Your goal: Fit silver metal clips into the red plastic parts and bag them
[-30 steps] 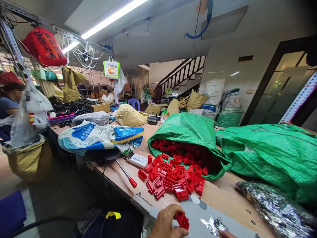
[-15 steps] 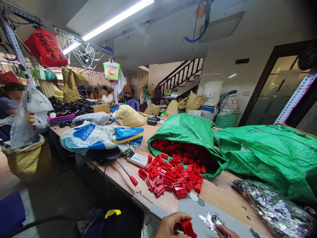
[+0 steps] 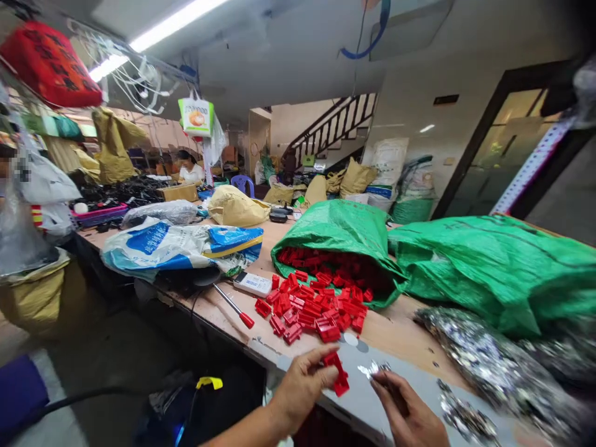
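Observation:
Between the thumb and fingers of my left hand (image 3: 298,386) is a red plastic part (image 3: 342,380), tilted over the table's front edge. My right hand (image 3: 410,406) is closed in a pinch at the edge of some small shiny metal pieces (image 3: 371,369); whether a piece is in its fingertips I cannot make out. Beyond my hands lies a loose heap of red plastic parts (image 3: 310,313). It spills from the mouth of a green woven sack (image 3: 342,226) full of the same parts. Two flat grey discs lie in front of the heap, one of them a pale disc (image 3: 351,339).
A lever with a red handle (image 3: 246,320) sticks out left of the heap, near a white box-shaped device (image 3: 252,284). At right are a clear bag of shiny metal pieces (image 3: 484,354), more loose metal pieces (image 3: 465,413) and another green sack (image 3: 493,267). Other people sit farther back.
Both hands show more fully now, raised from the bottom edge. The red part in my left hand has turned more upright. The whole view has shifted slightly.

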The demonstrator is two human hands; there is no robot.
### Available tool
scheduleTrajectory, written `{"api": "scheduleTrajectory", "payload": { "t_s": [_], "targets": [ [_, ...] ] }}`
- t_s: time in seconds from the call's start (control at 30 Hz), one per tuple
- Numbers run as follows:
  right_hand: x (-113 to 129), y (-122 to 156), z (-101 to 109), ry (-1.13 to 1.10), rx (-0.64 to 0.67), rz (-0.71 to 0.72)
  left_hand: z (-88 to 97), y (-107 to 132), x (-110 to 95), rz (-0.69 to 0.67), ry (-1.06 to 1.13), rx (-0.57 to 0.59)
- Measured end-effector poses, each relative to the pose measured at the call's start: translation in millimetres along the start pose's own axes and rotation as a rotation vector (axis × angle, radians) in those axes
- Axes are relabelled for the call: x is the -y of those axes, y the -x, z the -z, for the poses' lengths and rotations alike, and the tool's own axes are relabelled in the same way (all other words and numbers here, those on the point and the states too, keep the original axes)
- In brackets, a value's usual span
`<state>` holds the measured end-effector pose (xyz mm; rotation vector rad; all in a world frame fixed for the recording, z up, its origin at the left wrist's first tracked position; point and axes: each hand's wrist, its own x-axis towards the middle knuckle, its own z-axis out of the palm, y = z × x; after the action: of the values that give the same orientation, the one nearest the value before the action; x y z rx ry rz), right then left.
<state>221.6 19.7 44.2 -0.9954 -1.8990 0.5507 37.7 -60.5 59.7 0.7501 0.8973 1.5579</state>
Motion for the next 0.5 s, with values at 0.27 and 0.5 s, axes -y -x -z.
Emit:
{"api": "scheduleTrajectory", "payload": {
  "t_s": [0.27,0.5],
  "targets": [
    [67,7,-10,-0.162,0.132,0.023,-4.6,7,-32,-0.039,-0.007,0.003],
    [75,4,-9,-0.203,0.133,0.175,-7.3,13,-35,-0.024,-0.035,0.017]
  ]
}}
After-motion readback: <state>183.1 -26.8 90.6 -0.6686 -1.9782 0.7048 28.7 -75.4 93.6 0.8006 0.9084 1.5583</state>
